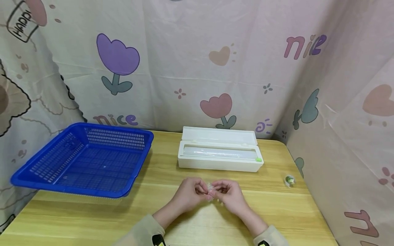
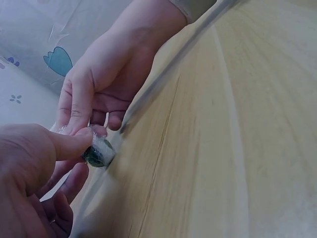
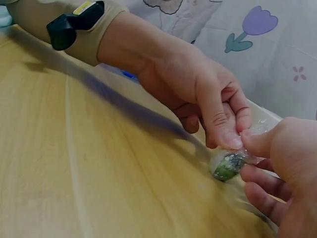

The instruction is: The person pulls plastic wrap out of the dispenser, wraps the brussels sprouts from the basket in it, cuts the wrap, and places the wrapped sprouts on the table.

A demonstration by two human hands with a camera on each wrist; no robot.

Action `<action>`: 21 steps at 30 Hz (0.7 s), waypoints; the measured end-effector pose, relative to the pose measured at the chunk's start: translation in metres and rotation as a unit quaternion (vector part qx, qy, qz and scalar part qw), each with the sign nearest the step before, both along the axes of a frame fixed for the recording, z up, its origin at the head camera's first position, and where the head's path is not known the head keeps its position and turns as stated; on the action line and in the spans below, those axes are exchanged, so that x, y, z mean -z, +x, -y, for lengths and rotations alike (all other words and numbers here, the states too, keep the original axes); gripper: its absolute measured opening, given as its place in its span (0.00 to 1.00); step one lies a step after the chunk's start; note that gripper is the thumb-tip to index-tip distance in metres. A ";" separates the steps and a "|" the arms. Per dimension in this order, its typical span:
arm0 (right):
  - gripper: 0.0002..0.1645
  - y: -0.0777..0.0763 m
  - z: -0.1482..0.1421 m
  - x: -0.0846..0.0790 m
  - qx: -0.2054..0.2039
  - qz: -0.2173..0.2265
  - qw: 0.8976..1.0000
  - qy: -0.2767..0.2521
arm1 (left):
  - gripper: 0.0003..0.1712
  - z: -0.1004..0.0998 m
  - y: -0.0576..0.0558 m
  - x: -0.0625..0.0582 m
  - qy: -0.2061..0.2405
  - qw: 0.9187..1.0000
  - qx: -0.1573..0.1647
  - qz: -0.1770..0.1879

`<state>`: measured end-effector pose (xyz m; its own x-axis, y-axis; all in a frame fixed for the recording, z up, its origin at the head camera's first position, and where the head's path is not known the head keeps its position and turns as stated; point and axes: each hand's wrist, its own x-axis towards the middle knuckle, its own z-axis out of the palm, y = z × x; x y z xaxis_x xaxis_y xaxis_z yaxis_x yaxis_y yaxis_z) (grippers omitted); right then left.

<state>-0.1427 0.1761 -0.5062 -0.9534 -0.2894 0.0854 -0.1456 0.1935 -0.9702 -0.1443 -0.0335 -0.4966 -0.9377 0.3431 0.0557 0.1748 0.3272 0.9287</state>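
Note:
A small green piece wrapped in clear cling film (image 3: 228, 166) is between the two hands, just above the table. My left hand (image 1: 190, 195) pinches the film between thumb and fingers. From the other side my right hand (image 1: 230, 197) pinches the same film, its fingertips meeting those of the left. In the left wrist view the wrapped green piece (image 2: 100, 152) hangs below the thumbs, with crinkled film bunched above it. What the green piece is inside the film, I cannot tell.
Behind the hands stands a white cling film box (image 1: 220, 164), lid raised, a roll inside and a green slider at its right end. A blue plastic basket (image 1: 123, 191) sits at the left. Near the right edge lies another small film-wrapped green piece (image 1: 289, 181). Printed curtains surround the wooden table (image 1: 277, 218).

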 end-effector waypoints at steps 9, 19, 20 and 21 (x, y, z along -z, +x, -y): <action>0.10 -0.003 0.002 0.000 -0.049 0.045 0.998 -0.004 | 0.18 0.002 0.005 0.000 -0.022 1.000 -0.009 -0.009; 0.10 0.000 0.004 -0.006 -0.037 0.086 0.995 0.017 | 0.18 0.005 0.004 0.002 -0.027 0.999 0.007 -0.023; 0.09 0.001 0.004 -0.007 -0.036 0.098 0.994 0.009 | 0.17 0.006 0.004 0.002 -0.017 1.000 0.015 -0.016; 0.09 0.001 0.003 -0.008 -0.035 0.110 0.993 0.001 | 0.16 0.007 0.003 0.002 -0.008 1.000 0.021 -0.009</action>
